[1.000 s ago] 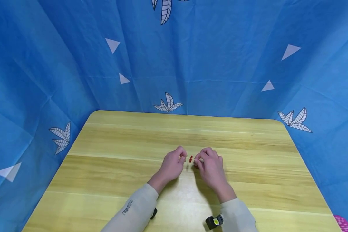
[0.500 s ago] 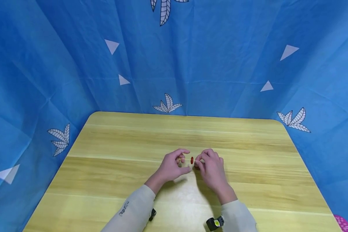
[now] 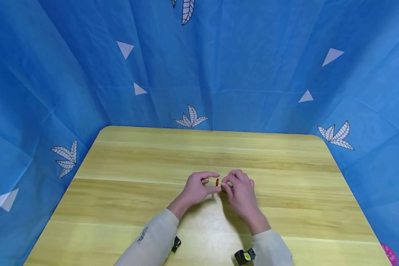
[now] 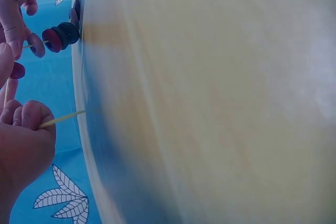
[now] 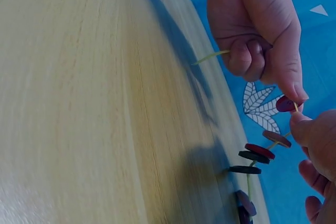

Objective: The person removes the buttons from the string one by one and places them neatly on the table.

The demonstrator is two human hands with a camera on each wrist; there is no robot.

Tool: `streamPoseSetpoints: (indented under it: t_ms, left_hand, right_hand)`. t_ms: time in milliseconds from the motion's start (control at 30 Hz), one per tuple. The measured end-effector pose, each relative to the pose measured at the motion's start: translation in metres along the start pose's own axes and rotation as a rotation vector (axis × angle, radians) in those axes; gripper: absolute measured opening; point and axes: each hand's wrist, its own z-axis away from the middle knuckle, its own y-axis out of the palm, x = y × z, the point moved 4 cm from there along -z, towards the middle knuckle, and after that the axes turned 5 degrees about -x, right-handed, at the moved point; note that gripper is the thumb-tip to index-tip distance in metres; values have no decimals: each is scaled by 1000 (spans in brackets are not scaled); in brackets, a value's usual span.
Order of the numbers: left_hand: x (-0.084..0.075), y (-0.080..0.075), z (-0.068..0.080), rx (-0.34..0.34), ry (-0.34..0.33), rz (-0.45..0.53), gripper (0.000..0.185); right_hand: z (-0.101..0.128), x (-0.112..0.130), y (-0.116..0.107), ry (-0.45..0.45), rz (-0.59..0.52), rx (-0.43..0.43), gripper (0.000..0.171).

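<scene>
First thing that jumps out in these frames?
Two hands meet at the middle of the yellow wooden table, left hand and right hand pinching a thin yellowish cord between them. Small red and dark buttons are strung along it. Blue leaf-print cloth walls the table in.

You wear long, pale beige sleeves that cover both forearms down to the wrists, leaving your left hand and right hand bare. The left sleeve carries a small dark printed marking on its upper side. A small black device sits under your left wrist, and a black one with a yellow-green spot is strapped under your right wrist
</scene>
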Motion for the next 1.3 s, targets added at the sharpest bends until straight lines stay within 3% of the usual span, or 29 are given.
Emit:
streamPoseSetpoints:
  t_ms: [400,767,1300]
  left_hand:
    - [2,-2,1,2,-56,23,37]
    - [2,-7,1,-20,-32,14,35]
    - [5,-17,1,-52,-53,4,35]
  right_hand:
    - [0,1,0,5,5,-5,12]
    - [2,-3,1,15,8,-13,12]
    - [0,-5,-2,11,-24,-23,10]
